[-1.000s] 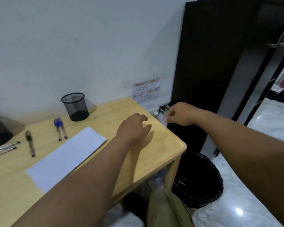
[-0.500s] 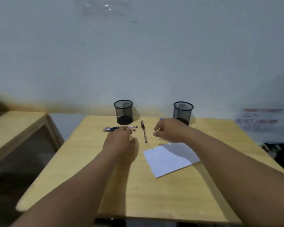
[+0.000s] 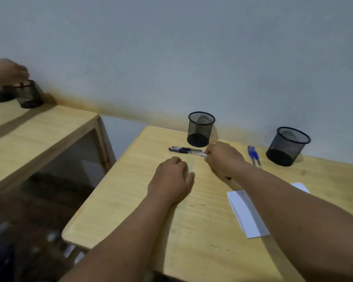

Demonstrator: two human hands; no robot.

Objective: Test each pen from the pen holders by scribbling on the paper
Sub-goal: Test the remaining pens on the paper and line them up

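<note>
Two empty black mesh pen holders stand at the back of the wooden table [image 3: 130,200], one in the middle [image 3: 201,128] and one to the right [image 3: 287,146]. Two black-capped clear pens [image 3: 183,150] lie side by side in front of the middle holder. My right hand [image 3: 225,162] pinches the right end of the nearer one, which still lies on the table. A dark pen tip [image 3: 229,178] peeks out under that hand. Two blue pens [image 3: 253,155] lie left of the right holder. My left hand [image 3: 171,180] rests curled on the table, holding nothing. White paper [image 3: 247,214] lies partly under my right forearm.
A second wooden table [image 3: 39,135] stands to the left across a gap. On it another person's hand [image 3: 6,72] reaches into a blurred black mesh holder [image 3: 30,95]. A plain wall runs behind both tables.
The view has swung left, showing the second table. My right hand has moved from near the blue pens to the end of the black pens. My left hand stays resting on the table.
</note>
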